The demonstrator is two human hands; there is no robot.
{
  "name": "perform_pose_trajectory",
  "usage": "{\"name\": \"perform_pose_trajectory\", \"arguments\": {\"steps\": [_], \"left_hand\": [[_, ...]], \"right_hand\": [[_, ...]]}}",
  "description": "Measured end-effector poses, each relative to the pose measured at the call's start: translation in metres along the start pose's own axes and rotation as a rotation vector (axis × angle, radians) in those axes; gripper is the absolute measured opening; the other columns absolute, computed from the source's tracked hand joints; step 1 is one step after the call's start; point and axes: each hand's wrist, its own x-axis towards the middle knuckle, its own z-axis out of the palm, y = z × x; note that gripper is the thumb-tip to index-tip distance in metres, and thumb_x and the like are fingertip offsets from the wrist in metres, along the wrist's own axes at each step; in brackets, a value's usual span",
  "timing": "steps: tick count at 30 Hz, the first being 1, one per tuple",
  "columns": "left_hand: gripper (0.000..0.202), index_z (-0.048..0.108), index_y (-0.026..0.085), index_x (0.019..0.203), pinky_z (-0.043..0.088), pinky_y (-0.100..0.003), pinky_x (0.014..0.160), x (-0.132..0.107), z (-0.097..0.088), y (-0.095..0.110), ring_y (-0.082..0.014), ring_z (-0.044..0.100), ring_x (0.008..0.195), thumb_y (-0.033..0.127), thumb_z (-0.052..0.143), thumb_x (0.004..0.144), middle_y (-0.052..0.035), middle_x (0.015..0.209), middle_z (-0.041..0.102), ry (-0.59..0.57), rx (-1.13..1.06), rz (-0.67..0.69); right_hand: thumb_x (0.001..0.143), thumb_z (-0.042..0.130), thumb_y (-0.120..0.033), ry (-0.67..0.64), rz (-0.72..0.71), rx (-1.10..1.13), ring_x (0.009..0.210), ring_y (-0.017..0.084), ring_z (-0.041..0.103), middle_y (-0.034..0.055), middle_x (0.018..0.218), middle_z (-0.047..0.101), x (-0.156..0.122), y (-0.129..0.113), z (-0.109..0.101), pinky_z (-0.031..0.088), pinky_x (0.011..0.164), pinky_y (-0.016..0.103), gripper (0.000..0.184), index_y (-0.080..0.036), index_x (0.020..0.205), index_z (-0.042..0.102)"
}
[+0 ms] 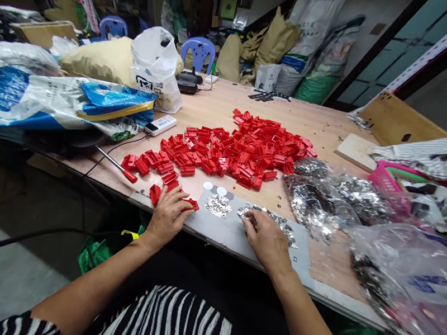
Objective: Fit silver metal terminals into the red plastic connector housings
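Observation:
My left hand (pixel 168 215) is at the table's front edge, its fingers curled round a small red plastic piece (pixel 191 204) that sticks out beside the thumb. Other red pieces (pixel 155 194) lie against its fingertips. My right hand (pixel 267 239) reaches into a strip of small shiny metal pieces (pixel 287 231), fingers bent and closed; whatever is between the fingertips is hidden. Between the hands, a smaller heap of silvery metal pieces (pixel 218 206) rests on a grey mat (pixel 226 227). Beyond them spreads a large pile of red plastic pieces (pixel 247 148).
Clear bags of metal parts (pixel 316 199) crowd the right side, near a pink basket (pixel 387 179). On the left are a screwdriver (pixel 127 174), a white device with a cable (pixel 162 125) and a blue-white sack (pixel 47 100). Blue chairs (pixel 199 50) stand behind the table.

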Motion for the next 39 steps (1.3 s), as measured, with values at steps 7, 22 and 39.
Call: {"name": "perform_pose_trajectory", "arguments": {"steps": [7, 22, 39], "left_hand": [[0.014, 0.069, 0.025, 0.089, 0.003, -0.062, 0.112, -0.005, 0.009, -0.015, -0.0326, 0.037, 0.134, 0.019, 0.058, 0.083, -0.0067, 0.117, 0.065, 0.047, 0.211, 0.053], [0.01, 0.068, 0.023, 0.085, 0.009, -0.062, 0.114, -0.004, 0.01, 0.001, -0.0302, 0.045, 0.129, 0.018, 0.059, 0.084, -0.0045, 0.111, 0.069, 0.152, 0.231, 0.152], [0.05, 0.047, 0.021, 0.133, 0.041, -0.047, 0.105, -0.008, 0.021, 0.025, -0.0272, 0.043, 0.129, 0.015, 0.058, 0.084, -0.0116, 0.128, 0.057, 0.079, 0.042, 0.31]], "right_hand": [[0.088, 0.053, -0.026, -0.063, -0.016, -0.131, 0.091, 0.023, 0.063, 0.0078, 0.108, 0.065, 0.036, -0.004, 0.008, 0.046, 0.071, 0.032, 0.02, -0.021, 0.105, 0.061], [0.087, 0.058, -0.04, 0.043, 0.034, -0.032, 0.098, 0.026, 0.06, 0.0118, 0.114, 0.062, 0.134, -0.043, 0.035, 0.044, 0.075, 0.033, 0.048, -0.02, 0.129, 0.046], [0.082, 0.055, -0.049, -0.048, 0.054, 0.521, 0.065, 0.014, 0.051, -0.0022, 0.074, 0.057, 0.04, -0.035, 0.014, 0.039, 0.061, 0.026, 0.029, -0.021, 0.083, 0.053]]}}
